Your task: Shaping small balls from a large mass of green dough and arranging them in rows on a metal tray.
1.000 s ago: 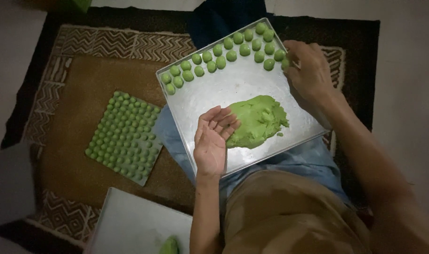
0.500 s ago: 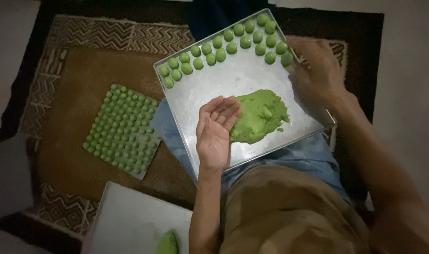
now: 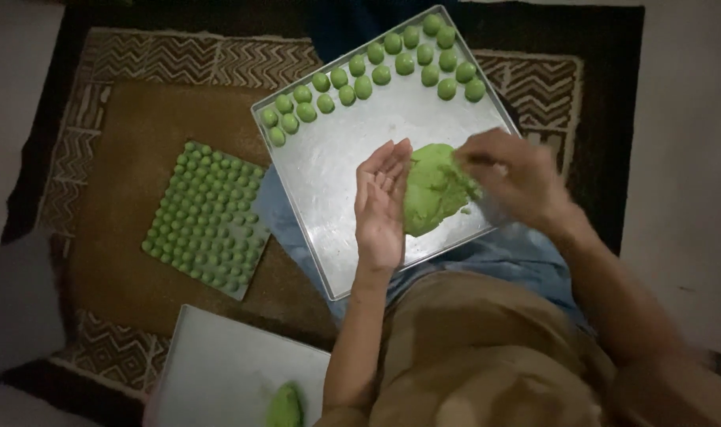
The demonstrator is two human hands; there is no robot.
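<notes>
1. A lump of green dough (image 3: 433, 188) lies on a square metal tray (image 3: 329, 170) that rests across the person's lap, toward the tray's 4 o'clock corner.
2. The left hand (image 3: 382, 207) lies palm up on the tray, its fingers (image 3: 386, 162) straight and slightly apart, holding nothing; their tips point to 12 o'clock.
3. The dough sits at 3 o'clock of the left hand, its edge touching or just beside that hand's fingers.
4. The right hand (image 3: 517, 175) reaches in from 4 o'clock and is blurred; its fingers bend down onto the dough's 2 o'clock edge. I cannot tell whether they are pinched on a piece.
5. 2 rows of small green dough balls (image 3: 374, 65) run along the tray's far edge, from 10 o'clock to 1 o'clock, well apart from both hands.
6. At 9 o'clock of the tray, on a patterned brown rug (image 3: 123, 134), lies a smaller square tray packed with tiny green balls (image 3: 206, 215).
7. At 7 o'clock a pale tray (image 3: 218, 372) carries 1 more green piece (image 3: 284, 406) near its lower edge.
</notes>
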